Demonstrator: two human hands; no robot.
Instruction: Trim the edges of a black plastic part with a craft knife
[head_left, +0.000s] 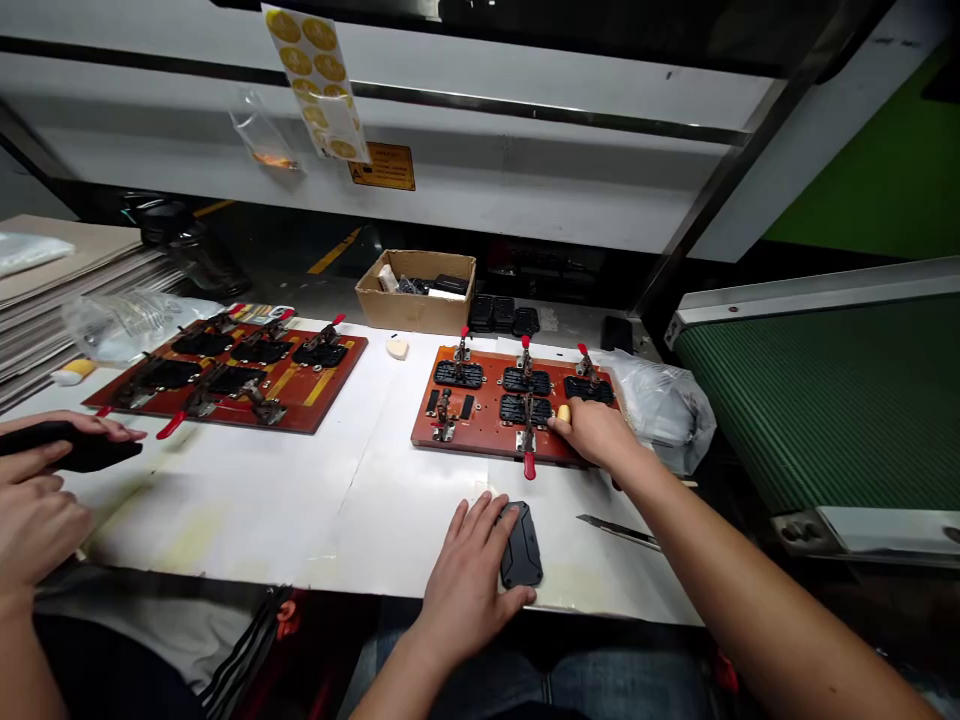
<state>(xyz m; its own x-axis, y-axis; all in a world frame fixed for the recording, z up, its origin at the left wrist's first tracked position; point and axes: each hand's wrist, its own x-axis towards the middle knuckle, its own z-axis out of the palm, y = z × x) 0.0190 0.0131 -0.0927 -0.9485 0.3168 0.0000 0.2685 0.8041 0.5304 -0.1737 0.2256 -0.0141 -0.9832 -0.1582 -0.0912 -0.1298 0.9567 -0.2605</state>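
Observation:
My left hand [471, 575] lies on the white tabletop, fingers stretched out and thumb apart. Its fingertips and thumb touch the edges of a dark grey, phone-case-like part [523, 548]. My right hand [600, 435] is curled over the lower right corner of a reddish-brown fixture board [480, 430]. A small yellow piece [564, 412] shows at its fingertips; what the fingers close on is hidden. Ribbed black parts [526, 380] sit on that board under toggle clamps with red tips. One lower-left position holds only two small black pads and a clamp.
At left, a co-worker's hands [37, 500] hold a black flat part [82, 447] before a second fixture board [300, 410]. A utility knife [619, 530] lies near my right forearm. Behind stands a cardboard box [416, 310]; a green conveyor belt [840, 390] is right.

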